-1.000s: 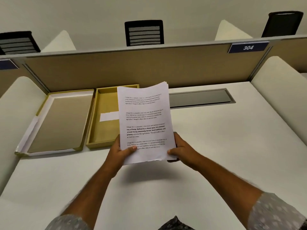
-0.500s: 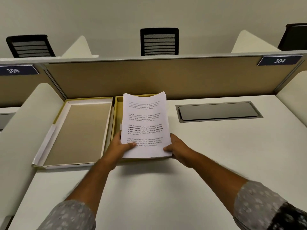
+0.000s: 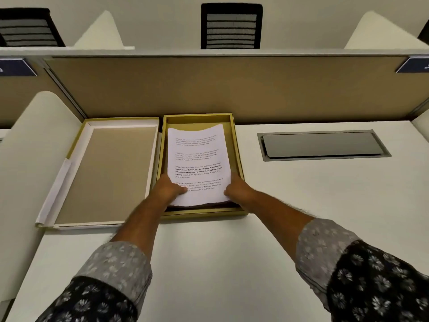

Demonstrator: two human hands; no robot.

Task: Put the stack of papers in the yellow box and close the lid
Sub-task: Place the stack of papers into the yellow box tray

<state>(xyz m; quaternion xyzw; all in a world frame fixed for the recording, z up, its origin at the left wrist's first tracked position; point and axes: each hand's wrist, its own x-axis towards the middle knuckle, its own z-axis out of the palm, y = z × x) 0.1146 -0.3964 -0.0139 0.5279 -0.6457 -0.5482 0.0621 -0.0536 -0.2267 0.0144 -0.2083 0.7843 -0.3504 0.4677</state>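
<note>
The stack of papers [image 3: 197, 159], white with printed text, lies inside the open yellow box [image 3: 238, 159] at the back of the desk, its near end still raised a little. My left hand [image 3: 168, 188] grips the stack's near left corner and my right hand [image 3: 238, 189] grips its near right corner, thumbs on top. The box's lid [image 3: 111, 173] lies upside down just left of the box, showing its tan inside and white rim.
A grey cable hatch [image 3: 322, 145] is set into the white desk right of the box. A tan partition [image 3: 232, 89] runs behind the desk, with curved white dividers [image 3: 32, 140] at both sides. Black chairs [image 3: 232, 26] stand beyond.
Both hands have carried the stack forward and down, from above the desk into the yellow box. The camera has moved closer over the box.
</note>
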